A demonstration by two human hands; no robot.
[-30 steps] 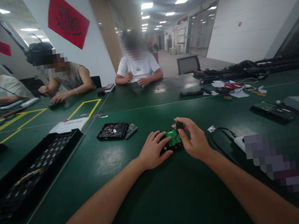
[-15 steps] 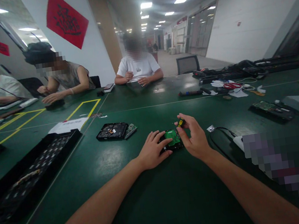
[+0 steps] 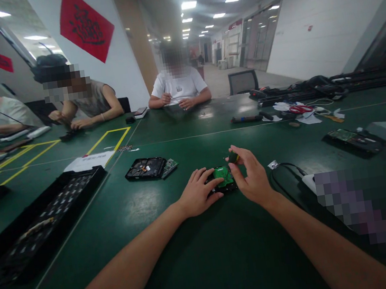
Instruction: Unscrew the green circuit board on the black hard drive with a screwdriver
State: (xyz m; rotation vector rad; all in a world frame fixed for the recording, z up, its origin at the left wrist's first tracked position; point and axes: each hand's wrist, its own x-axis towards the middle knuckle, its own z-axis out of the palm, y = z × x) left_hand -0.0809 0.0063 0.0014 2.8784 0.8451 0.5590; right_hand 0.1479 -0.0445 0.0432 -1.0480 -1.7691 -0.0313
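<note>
A small hard drive with a green circuit board (image 3: 223, 177) lies face up on the green table (image 3: 209, 257) in front of me. My left hand (image 3: 197, 193) rests on its left side, fingers lying over the edge and pressing it down. My right hand (image 3: 251, 174) is closed round a small screwdriver (image 3: 232, 157) with a dark and yellow handle, held upright over the board's right part. The tip is hidden behind my fingers.
An opened black hard drive with a loose board (image 3: 149, 168) lies to the left. A long black tray (image 3: 35, 224) sits further left. Cables and a white block (image 3: 290, 174) are on the right, more boards (image 3: 352, 139) beyond. Three people sit at the far side.
My right hand has twisted the screwdriver slightly, showing its yellow mark and then hiding it. The left hand and the drive have stayed put.
</note>
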